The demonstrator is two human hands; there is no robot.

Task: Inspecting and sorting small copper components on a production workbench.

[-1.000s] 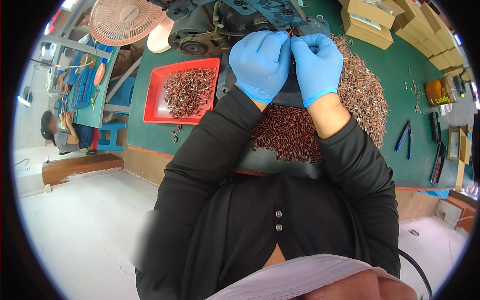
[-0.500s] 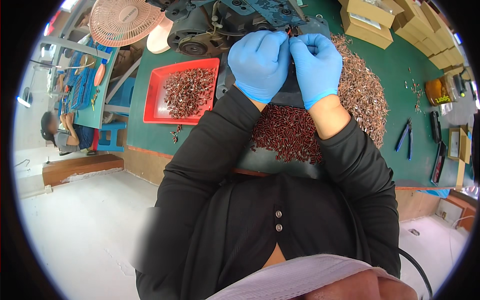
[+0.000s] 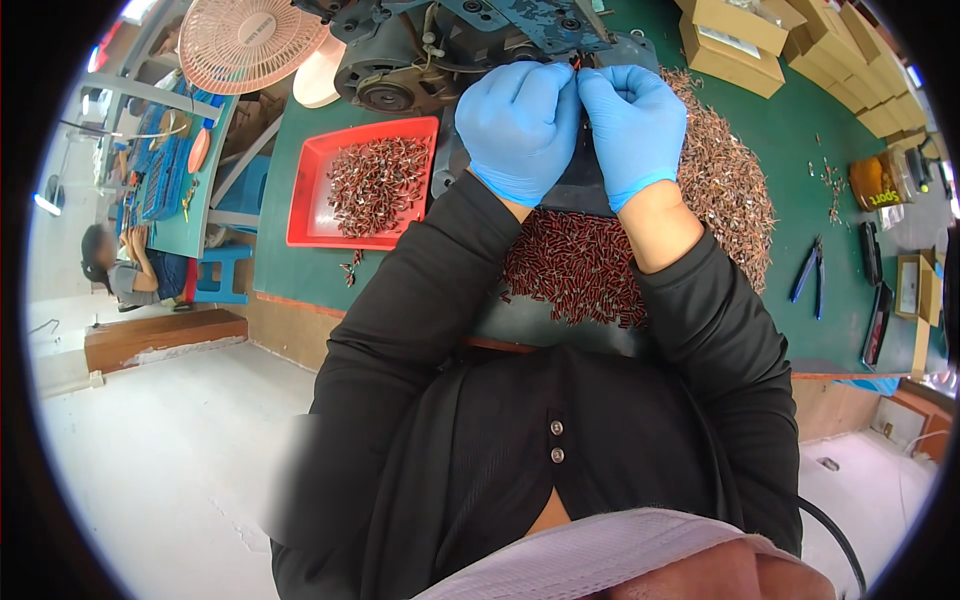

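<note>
Two blue-gloved hands meet at the far edge of a green bench (image 3: 790,150), the left hand (image 3: 520,125) and right hand (image 3: 632,122) with fingers pinched together on a small reddish part (image 3: 577,66) (too small to make out). Below the wrists lies a heap of dark red pieces (image 3: 575,265); a red tray (image 3: 310,195) of similar pieces sits to the left, blue-handled pliers (image 3: 810,275) to the right.

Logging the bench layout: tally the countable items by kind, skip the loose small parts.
Gloved hands: 2, left and right
Red tray: 1
Pink fan: 1
Blue-handled pliers: 1
Cardboard boxes: at least 4; the row runs out of view
Total: at least 9
</note>
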